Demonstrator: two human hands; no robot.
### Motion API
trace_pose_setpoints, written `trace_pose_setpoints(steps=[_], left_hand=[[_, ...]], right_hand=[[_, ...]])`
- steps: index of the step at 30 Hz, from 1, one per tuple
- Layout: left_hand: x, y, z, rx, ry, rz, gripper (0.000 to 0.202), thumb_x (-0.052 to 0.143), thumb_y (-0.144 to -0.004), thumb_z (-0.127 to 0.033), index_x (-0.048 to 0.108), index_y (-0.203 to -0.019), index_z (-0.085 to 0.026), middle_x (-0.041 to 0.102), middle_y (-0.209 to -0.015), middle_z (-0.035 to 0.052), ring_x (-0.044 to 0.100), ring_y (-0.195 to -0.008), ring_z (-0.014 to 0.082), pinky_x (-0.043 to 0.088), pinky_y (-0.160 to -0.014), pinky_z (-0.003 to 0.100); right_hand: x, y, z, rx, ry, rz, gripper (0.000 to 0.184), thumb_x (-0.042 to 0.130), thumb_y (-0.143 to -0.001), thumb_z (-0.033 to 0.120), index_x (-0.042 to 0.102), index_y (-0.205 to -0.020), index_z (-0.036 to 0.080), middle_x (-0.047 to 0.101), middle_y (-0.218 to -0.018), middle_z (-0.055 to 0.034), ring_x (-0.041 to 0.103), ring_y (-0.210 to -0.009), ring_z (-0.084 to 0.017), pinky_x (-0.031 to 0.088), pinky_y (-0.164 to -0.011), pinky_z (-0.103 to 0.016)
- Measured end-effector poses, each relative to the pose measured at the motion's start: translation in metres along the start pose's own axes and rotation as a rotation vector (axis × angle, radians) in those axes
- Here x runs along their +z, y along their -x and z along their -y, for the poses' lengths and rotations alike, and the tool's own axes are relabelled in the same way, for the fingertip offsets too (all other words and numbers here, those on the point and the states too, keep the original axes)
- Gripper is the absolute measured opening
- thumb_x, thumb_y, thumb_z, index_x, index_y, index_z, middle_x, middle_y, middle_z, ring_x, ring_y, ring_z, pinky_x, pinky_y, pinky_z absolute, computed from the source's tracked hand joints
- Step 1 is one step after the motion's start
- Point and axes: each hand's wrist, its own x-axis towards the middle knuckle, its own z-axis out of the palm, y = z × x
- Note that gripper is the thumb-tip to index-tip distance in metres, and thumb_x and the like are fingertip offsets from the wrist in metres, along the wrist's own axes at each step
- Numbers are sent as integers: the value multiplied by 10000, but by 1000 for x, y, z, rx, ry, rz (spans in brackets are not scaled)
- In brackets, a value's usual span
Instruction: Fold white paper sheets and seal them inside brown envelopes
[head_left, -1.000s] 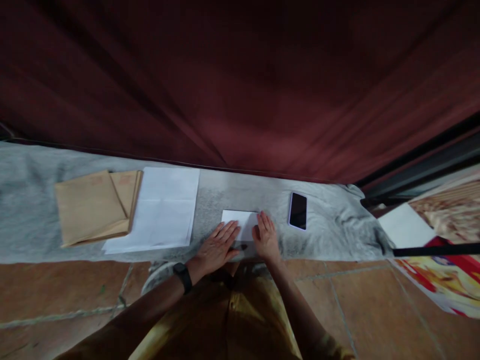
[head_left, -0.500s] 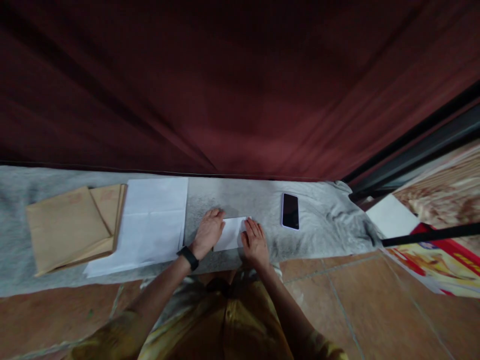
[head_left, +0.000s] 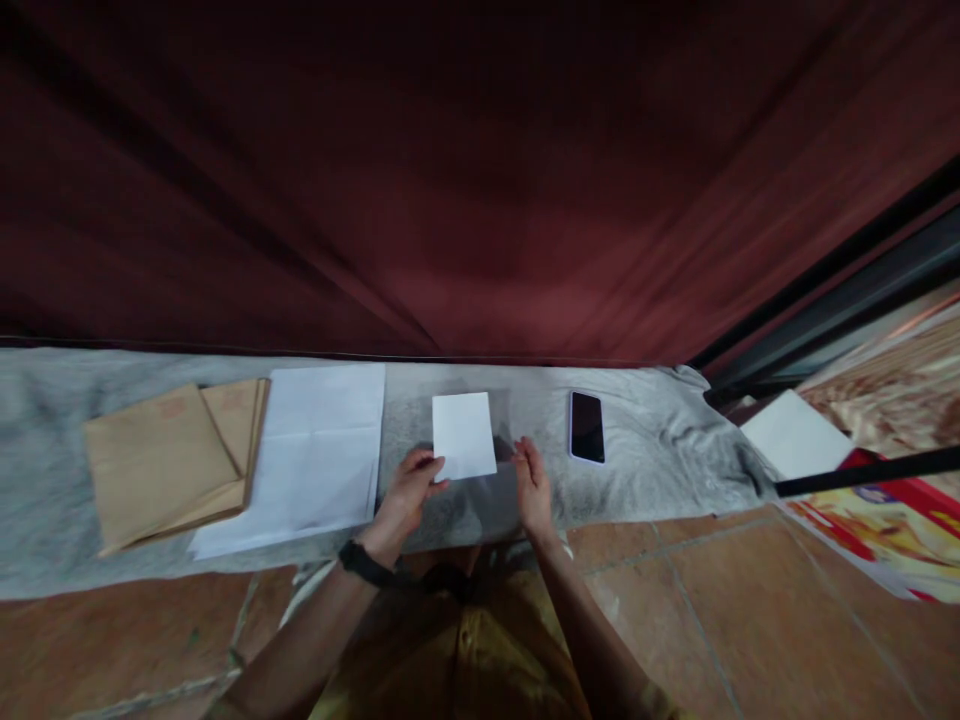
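Observation:
A folded piece of white paper [head_left: 464, 432], nearly square, is raised above the grey cloth [head_left: 427, 380]. My left hand [head_left: 409, 495] pinches its lower left corner between thumb and fingers. To the right of the paper, and apart from it, my right hand [head_left: 533, 487] has its fingers stretched out and holds nothing. Left of my left hand lie large sheets of white paper [head_left: 319, 440], with brown paper envelopes [head_left: 161, 460] overlapping their left side.
A phone [head_left: 586, 427] lies face up on the cloth to the right. Behind the cloth hangs a dark red curtain [head_left: 480, 220]. A black metal bar [head_left: 870, 470] and a colourful printed box [head_left: 885, 530] are at the far right, above the tiled floor [head_left: 720, 580].
The paper has come up off the cloth and stands taller in view. My left hand now pinches its lower corner; my right hand has let go and moved right.

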Motion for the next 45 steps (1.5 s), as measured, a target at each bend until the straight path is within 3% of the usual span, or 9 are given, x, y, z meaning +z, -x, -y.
trace_pose_setpoints(steps=[5, 10, 20, 24, 27, 32, 37, 42, 45], left_hand=[[25, 25, 14, -139, 332, 31, 395, 863, -561, -357, 614, -820, -192, 692, -805, 2, 654, -708, 152, 629, -745, 411], [35, 35, 14, -168, 391, 54, 448, 879, -557, -352, 637, -896, -186, 746, -888, 35, 715, -804, 207, 615, -741, 394], [-11, -4, -9, -74, 141, -195, 271, 757, -643, -313, 623, -839, -182, 694, -769, -19, 631, -590, 109, 471, -513, 213], [-11, -4, -4, -73, 39, -128, 256, 759, -615, -302, 617, -785, -173, 649, -660, -42, 577, -463, 106, 410, -437, 217], [-5, -2, 0, -68, -32, -80, 237, 738, -652, -315, 591, -787, -186, 621, -602, -56, 568, -428, 113, 385, -414, 213], [-3, -3, 6, -48, -148, -22, 176, 660, -747, -321, 553, -818, -201, 571, -539, -76, 571, -431, 126, 393, -422, 216], [-7, -4, 8, -36, -276, 15, 125, 613, -794, -307, 540, -811, -207, 591, -581, -70, 540, -404, 117, 387, -417, 226], [-11, -5, 6, -7, -556, 69, 86, 527, -880, -305, 537, -867, -221, 593, -601, -62, 587, -448, 138, 429, -474, 242], [-13, 3, 3, 104, -859, -5, 168, 531, -920, -322, 568, -1034, -205, 661, -694, -12, 678, -606, 182, 479, -570, 269]], right_hand=[[15, 8, 8, 126, -235, 246, 646, 339, -1021, 586, 461, -1502, 174, 741, -1165, -144, 752, -939, -257, 637, -757, -383], [17, 5, 18, 217, -345, 262, 662, 482, -915, 659, 541, -1389, 201, 754, -1040, -103, 751, -865, -261, 642, -664, -371], [12, -32, 14, 135, -150, 327, 408, 503, -918, 342, 610, -1289, 209, 693, -764, 14, 635, -574, -162, 537, -510, -265], [4, -43, 14, -51, 145, 203, 421, 489, -924, 207, 606, -1329, 192, 737, -892, -36, 707, -781, -207, 600, -708, -329], [1, -34, 20, -266, 369, 76, 450, 462, -962, 182, 558, -1401, 153, 693, -1222, -139, 666, -1124, -246, 552, -988, -410], [19, 3, 31, -532, 558, 206, 451, 434, -1029, 242, 516, -1465, 161, 514, -1525, -121, 476, -1405, -235, 426, -1156, -420], [33, 23, 27, -479, 737, 184, 515, 482, -1043, 351, 470, -1508, 130, 467, -1564, -153, 412, -1461, -284, 334, -1197, -477], [17, 21, 16, -427, 805, 101, 563, 443, -1053, 355, 397, -1552, 99, 442, -1575, -167, 397, -1470, -301, 293, -1205, -492], [8, 18, 13, -446, 822, 124, 574, 412, -1060, 363, 367, -1568, 100, 441, -1578, -152, 406, -1464, -299, 275, -1212, -490]])
